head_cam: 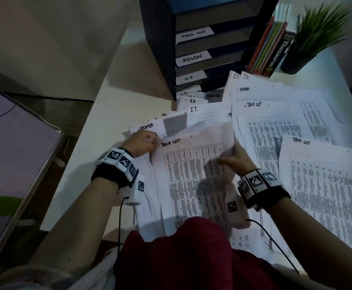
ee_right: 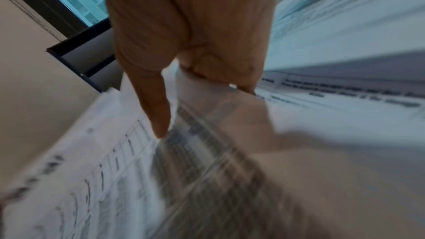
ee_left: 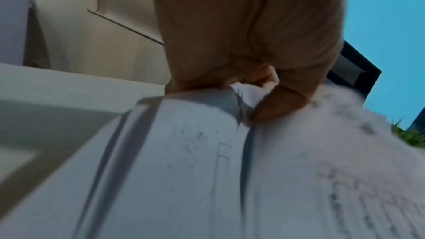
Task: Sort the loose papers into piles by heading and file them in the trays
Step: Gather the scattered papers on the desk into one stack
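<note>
Printed sheets (head_cam: 308, 126) lie fanned over the white desk (head_cam: 99, 130), overlapping right up to the black tray stack (head_cam: 193, 57), whose bottom slots they crowd. Books (head_cam: 269, 49) and a potted plant (head_cam: 317, 36) stand beside the trays. Bare desk shows only along the left edge. The left hand (head_cam: 142, 143) pinches the top-left corner of a thin table-printed paper (head_cam: 191, 174); the right hand (head_cam: 232, 159) grips its right edge, holding it just above the pile.
</note>
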